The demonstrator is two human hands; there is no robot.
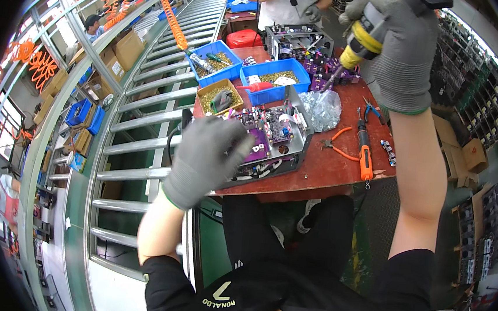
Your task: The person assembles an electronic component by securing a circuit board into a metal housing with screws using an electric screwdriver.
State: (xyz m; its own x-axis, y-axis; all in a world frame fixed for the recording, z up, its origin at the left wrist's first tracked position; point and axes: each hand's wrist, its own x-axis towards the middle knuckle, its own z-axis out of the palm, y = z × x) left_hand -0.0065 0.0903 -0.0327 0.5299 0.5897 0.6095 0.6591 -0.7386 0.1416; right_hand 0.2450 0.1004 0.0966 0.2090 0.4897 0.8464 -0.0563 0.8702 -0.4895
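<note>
My right hand (406, 57), in a grey knit glove, is raised at the upper right. It grips a yellow-and-black power screwdriver (366, 39), whose long bit slants down toward a clear plastic bag (321, 110) of small parts. My left hand (205, 158), gloved alike, hovers over the near left side of an open metal chassis (299, 145). Its thumb stands apart from the fingers, and I see nothing held in it. Inside the chassis lie a purple circuit board (256, 147) and wiring, partly hidden by this hand.
Blue bins (254, 94) and a yellowish box (236, 90) hold brass-coloured screws. Orange-handled cutters (343, 148) and an orange screwdriver (365, 159) lie on the red table (317, 178). A roller conveyor (135, 152) runs along the left. Opposite, a co-worker (298, 10) stands behind another chassis (299, 39).
</note>
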